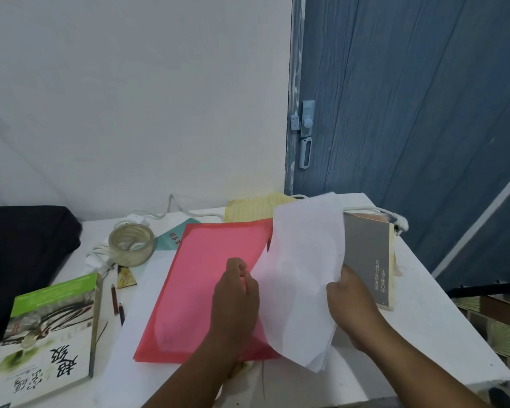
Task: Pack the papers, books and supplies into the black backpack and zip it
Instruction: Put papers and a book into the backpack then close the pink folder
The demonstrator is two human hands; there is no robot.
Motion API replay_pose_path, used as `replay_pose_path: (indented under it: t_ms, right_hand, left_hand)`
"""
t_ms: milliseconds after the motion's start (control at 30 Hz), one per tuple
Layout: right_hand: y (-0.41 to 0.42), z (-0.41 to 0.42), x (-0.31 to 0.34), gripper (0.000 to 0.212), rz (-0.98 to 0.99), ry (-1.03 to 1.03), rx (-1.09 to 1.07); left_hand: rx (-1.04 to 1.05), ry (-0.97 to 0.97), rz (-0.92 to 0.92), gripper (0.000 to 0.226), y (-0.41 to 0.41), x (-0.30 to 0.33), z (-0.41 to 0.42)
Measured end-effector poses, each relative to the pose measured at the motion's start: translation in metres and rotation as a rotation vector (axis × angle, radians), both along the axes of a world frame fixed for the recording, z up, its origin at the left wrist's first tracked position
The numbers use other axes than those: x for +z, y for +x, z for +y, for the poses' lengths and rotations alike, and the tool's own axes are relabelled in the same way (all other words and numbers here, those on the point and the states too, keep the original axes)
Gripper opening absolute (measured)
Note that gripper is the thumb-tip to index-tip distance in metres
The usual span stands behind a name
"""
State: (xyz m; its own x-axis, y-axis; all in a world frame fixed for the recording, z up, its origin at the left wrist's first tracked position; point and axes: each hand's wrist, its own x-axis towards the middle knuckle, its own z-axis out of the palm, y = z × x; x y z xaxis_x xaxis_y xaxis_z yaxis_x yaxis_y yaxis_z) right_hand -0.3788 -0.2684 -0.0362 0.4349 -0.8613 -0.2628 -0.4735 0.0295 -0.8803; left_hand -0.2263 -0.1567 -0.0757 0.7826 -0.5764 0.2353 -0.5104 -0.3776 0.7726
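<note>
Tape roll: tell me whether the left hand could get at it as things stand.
Probably yes. The tape roll sits in the open, left of the red folder, with nothing between it and the left hand, though that hand is pinching the white papers.

— What stands behind the white table (442, 328)?
— A white wall (136, 98), and right of the table a blue door (424, 113) with a pale latch (306, 134).
— On the table's far edge?
— A white power cord (171, 212) and a yellow striped cloth (253, 207).
</note>
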Motion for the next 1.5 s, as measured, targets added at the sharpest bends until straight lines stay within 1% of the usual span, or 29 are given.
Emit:
replay_pose_path:
  t_ms: [67, 167, 233, 300, 367, 467, 500, 600, 700, 767, 867, 900, 967, 1000, 1100, 1200, 1333, 1500]
  right_hand:
    - [0.000, -0.002, 0.002, 0.037, 0.003, 0.082, 0.014]
    - [0.000, -0.009, 0.006, 0.036, -0.081, 0.225, 0.008]
    - [-0.004, -0.014, 0.010, 0.035, -0.143, 0.293, 0.004]
    - [-0.008, -0.019, 0.010, 0.035, -0.197, 0.340, -0.010]
    - [-0.009, -0.020, 0.007, 0.035, -0.225, 0.351, -0.015]
    - [-0.008, -0.022, -0.003, 0.038, -0.282, 0.304, -0.069]
    - [-0.008, -0.021, -0.004, 0.040, -0.291, 0.290, -0.070]
    - [-0.008, -0.016, -0.007, 0.044, -0.235, 0.214, 0.055]
    - [-0.005, -0.013, -0.004, 0.042, -0.168, 0.172, 0.166]
    - [-0.002, -0.016, -0.005, 0.042, -0.192, 0.213, 0.159]
    - [0.000, -0.023, -0.003, 0.042, -0.185, 0.248, 0.164]
    - [0.000, -0.025, -0.002, 0.041, -0.165, 0.252, 0.192]
    - [0.000, -0.028, 0.000, 0.039, -0.105, 0.248, 0.244]
    - [0.002, -0.030, -0.001, 0.038, -0.078, 0.249, 0.260]
    - [0.013, -0.032, -0.006, 0.029, -0.057, 0.217, 0.219]
    - [0.027, -0.036, -0.017, 0.039, -0.074, 0.102, 0.133]
    - [0.037, -0.041, -0.014, 0.035, -0.028, 0.189, 0.241]
    - [0.046, -0.050, -0.007, 0.030, 0.010, 0.253, 0.283]
  left_hand:
    - [-0.007, 0.030, 0.000, 0.016, -0.001, 0.001, -0.002]
    - [-0.041, 0.084, 0.025, 0.022, -0.001, 0.004, -0.004]
    - [-0.130, 0.147, -0.024, 0.032, 0.000, 0.004, -0.004]
    - [-0.200, 0.209, -0.127, 0.032, 0.003, 0.001, -0.005]
    - [-0.211, 0.255, -0.163, 0.028, 0.006, -0.003, -0.008]
    - [-0.210, 0.271, -0.100, 0.038, 0.009, 0.001, -0.011]
    - [-0.208, 0.281, -0.075, 0.037, 0.009, 0.006, -0.010]
    - [-0.168, 0.292, -0.013, 0.036, 0.008, 0.014, -0.009]
    - [-0.162, 0.235, -0.075, 0.031, 0.002, 0.019, -0.010]
    - [-0.152, 0.215, -0.122, 0.037, -0.002, 0.026, -0.012]
    - [-0.091, 0.301, -0.060, 0.052, -0.005, 0.038, -0.014]
    - [-0.096, 0.309, -0.089, 0.053, -0.006, 0.037, -0.013]
    - [-0.154, 0.301, -0.243, 0.056, -0.008, 0.028, -0.010]
    - [-0.176, 0.307, -0.286, 0.058, -0.008, 0.022, -0.009]
    - [-0.206, 0.368, -0.233, 0.063, -0.014, 0.018, -0.008]
    - [-0.238, 0.414, -0.201, 0.069, -0.021, 0.018, -0.010]
    - [-0.245, 0.444, -0.181, 0.068, -0.021, 0.018, -0.010]
    - [-0.230, 0.461, -0.142, 0.069, -0.016, 0.014, -0.012]
